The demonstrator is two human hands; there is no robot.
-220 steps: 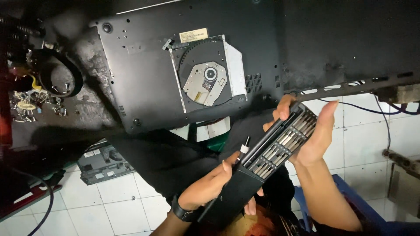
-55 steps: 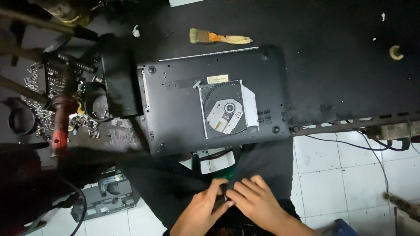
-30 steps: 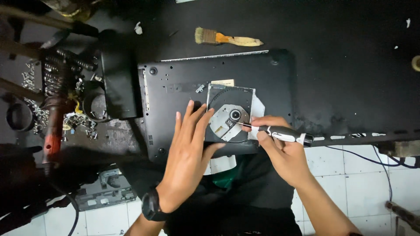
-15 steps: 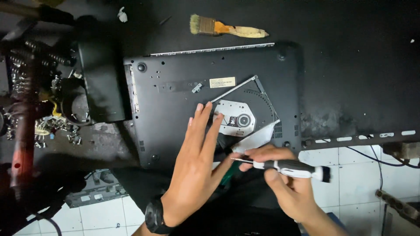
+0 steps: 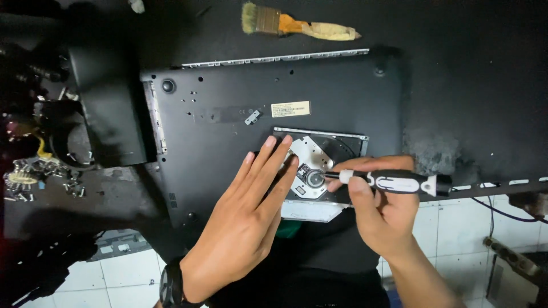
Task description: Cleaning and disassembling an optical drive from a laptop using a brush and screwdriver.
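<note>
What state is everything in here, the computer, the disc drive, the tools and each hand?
Laptop: upside down on the dark bench, underside showing.
Disc drive: exposed in the laptop's base, hub visible.
Screwdriver: lying level, tip at the drive's hub.
Right hand: closed around the screwdriver.
Left hand: open and flat, fingers on the laptop and drive.
Paintbrush: lying loose on the bench, untouched.

— Where is there open room around the laptop base (image 5: 228,120)?

— To its right, the dark counter (image 5: 474,85) lies bare up to the edge.

— And what blocks the rest?

— A paintbrush (image 5: 297,25) lies beyond the far edge; a black block (image 5: 108,108) and scattered screws and metal parts (image 5: 34,171) crowd the left.
</note>
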